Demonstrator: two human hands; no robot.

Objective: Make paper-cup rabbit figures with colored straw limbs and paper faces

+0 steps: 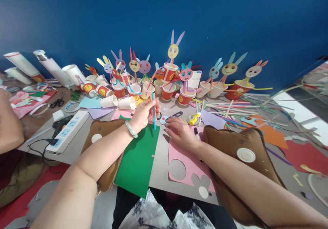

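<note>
My left hand (144, 113) is closed around a few thin straws (154, 114), blue and orange, held upright over the far end of a green paper sheet (139, 157). My right hand (181, 133) lies low over the table with its fingers stretched out, at the far edge of a pink sheet (189, 167) with round holes cut in it. Just beyond its fingertips are dark-handled scissors (175, 115) and a small pale blue paper face (163, 119). A black-and-white marker (196, 133) lies beside that wrist.
Paper cups with rabbit-faced straw figures (186, 94) line the back against a blue wall. Loose straws (225, 106) and a yellow glue stick (194, 118) lie right. Brown cushions (230, 154) flank the sheets; a power strip (68, 130) and another person's arm (10, 123) are left.
</note>
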